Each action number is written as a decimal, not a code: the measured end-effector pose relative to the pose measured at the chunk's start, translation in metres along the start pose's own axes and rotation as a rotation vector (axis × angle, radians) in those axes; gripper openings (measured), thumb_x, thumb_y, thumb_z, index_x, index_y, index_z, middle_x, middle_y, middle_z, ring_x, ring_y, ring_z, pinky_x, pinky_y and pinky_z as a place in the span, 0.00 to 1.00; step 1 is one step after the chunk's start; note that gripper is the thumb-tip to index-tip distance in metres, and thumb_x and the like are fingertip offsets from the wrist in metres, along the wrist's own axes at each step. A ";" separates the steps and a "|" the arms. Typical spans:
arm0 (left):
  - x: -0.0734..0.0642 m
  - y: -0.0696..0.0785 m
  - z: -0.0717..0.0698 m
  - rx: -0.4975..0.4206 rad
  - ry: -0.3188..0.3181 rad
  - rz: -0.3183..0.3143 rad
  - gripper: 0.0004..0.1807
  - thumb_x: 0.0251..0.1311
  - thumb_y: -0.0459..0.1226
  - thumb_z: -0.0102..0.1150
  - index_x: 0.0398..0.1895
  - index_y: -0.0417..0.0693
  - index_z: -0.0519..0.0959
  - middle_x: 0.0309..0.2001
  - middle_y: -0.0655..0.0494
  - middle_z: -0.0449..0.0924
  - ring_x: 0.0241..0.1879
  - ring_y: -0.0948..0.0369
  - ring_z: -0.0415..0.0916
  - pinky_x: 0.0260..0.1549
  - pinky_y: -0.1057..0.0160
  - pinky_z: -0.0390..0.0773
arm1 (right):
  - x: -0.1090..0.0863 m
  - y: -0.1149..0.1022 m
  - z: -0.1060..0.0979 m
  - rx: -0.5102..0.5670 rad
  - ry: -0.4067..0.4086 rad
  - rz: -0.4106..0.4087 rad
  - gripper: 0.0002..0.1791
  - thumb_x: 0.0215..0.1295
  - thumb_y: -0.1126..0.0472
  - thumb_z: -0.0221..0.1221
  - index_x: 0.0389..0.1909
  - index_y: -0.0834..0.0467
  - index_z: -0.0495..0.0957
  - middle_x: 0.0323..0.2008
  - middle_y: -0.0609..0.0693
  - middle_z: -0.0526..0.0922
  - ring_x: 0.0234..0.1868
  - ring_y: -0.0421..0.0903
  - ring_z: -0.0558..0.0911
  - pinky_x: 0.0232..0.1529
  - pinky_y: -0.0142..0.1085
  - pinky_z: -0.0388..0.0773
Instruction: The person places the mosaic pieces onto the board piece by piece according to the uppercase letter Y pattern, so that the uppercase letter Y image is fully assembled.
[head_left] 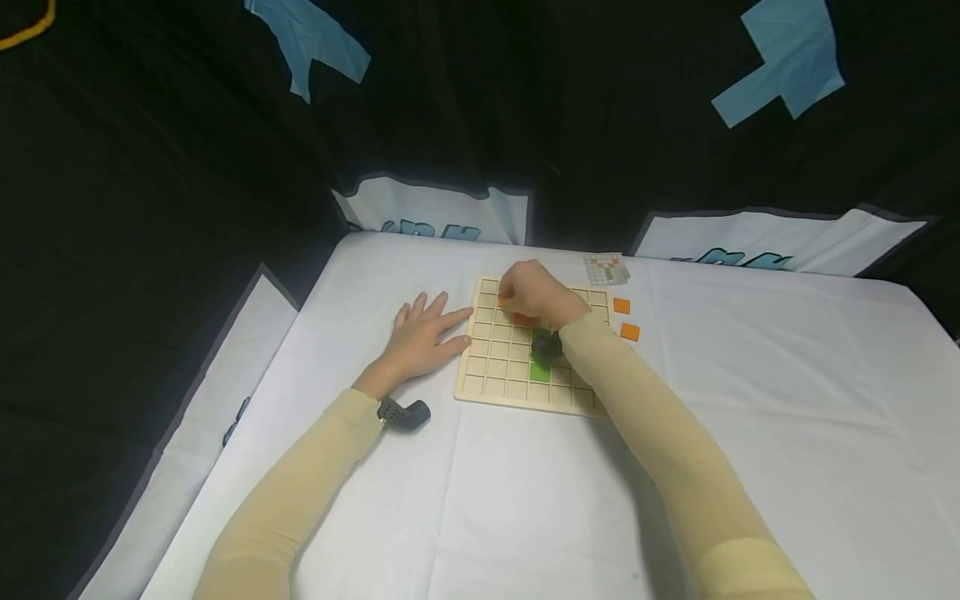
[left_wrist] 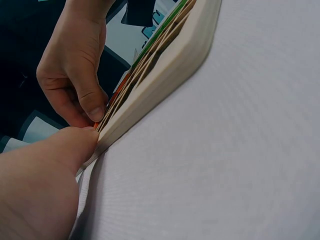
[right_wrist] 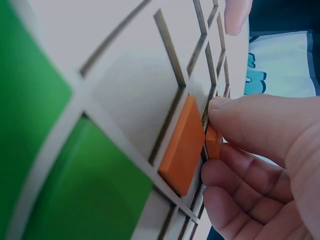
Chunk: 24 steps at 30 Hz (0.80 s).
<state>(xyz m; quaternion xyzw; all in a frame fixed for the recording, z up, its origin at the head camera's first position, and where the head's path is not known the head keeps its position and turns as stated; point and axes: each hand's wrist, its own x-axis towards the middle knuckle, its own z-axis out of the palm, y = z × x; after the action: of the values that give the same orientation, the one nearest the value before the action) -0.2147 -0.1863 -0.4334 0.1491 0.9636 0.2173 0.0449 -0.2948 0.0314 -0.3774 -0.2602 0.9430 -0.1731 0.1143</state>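
A wooden grid board [head_left: 495, 387] lies on the white-covered table. Over its upper left part, my right hand [head_left: 540, 292] pinches a small orange tile [right_wrist: 214, 142] between thumb and fingers, down at the grid. Beside that tile, another orange tile [right_wrist: 185, 150] sits in a cell. Green tiles [head_left: 539, 371] fill cells near the middle, partly hidden by the right wrist. My left hand [head_left: 420, 342] rests with spread fingers at the board's left edge, its thumb and index finger touching the rim. In the left wrist view, the left thumb [left_wrist: 55, 150] lies against the board's side.
Two loose orange tiles [head_left: 622, 306] lie on the table right of the board. A small printed card [head_left: 606, 268] with a coloured grid lies behind the board. Dark curtains [head_left: 555, 125] hang behind the table [head_left: 510, 500].
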 end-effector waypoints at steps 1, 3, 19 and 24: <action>0.000 0.000 0.000 0.000 0.000 -0.001 0.32 0.72 0.58 0.49 0.76 0.64 0.66 0.82 0.40 0.48 0.81 0.34 0.36 0.77 0.31 0.35 | 0.000 0.000 0.000 -0.001 0.000 -0.002 0.07 0.63 0.68 0.65 0.40 0.61 0.90 0.43 0.55 0.91 0.39 0.49 0.79 0.49 0.40 0.80; 0.000 -0.001 0.000 -0.003 -0.001 0.000 0.32 0.72 0.58 0.49 0.77 0.64 0.66 0.82 0.40 0.48 0.81 0.34 0.35 0.77 0.31 0.35 | 0.001 0.000 0.001 -0.001 -0.002 -0.002 0.07 0.64 0.68 0.65 0.40 0.61 0.90 0.43 0.55 0.91 0.39 0.49 0.79 0.50 0.40 0.80; 0.000 -0.001 -0.001 0.003 -0.012 0.000 0.32 0.72 0.59 0.48 0.77 0.65 0.66 0.82 0.40 0.48 0.82 0.35 0.35 0.77 0.32 0.35 | 0.002 -0.001 0.005 0.019 -0.004 0.012 0.06 0.62 0.68 0.65 0.38 0.61 0.89 0.42 0.55 0.89 0.41 0.50 0.78 0.52 0.41 0.79; 0.000 -0.001 -0.001 0.002 -0.008 0.000 0.32 0.72 0.58 0.49 0.77 0.65 0.66 0.82 0.40 0.48 0.82 0.34 0.35 0.77 0.31 0.35 | 0.002 0.001 0.005 0.025 -0.004 0.009 0.06 0.62 0.68 0.65 0.38 0.61 0.89 0.41 0.55 0.89 0.42 0.50 0.78 0.52 0.42 0.78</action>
<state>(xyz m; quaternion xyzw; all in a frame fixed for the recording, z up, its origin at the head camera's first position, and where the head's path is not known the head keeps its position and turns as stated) -0.2150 -0.1879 -0.4336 0.1500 0.9636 0.2158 0.0487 -0.2950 0.0296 -0.3825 -0.2551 0.9417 -0.1837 0.1202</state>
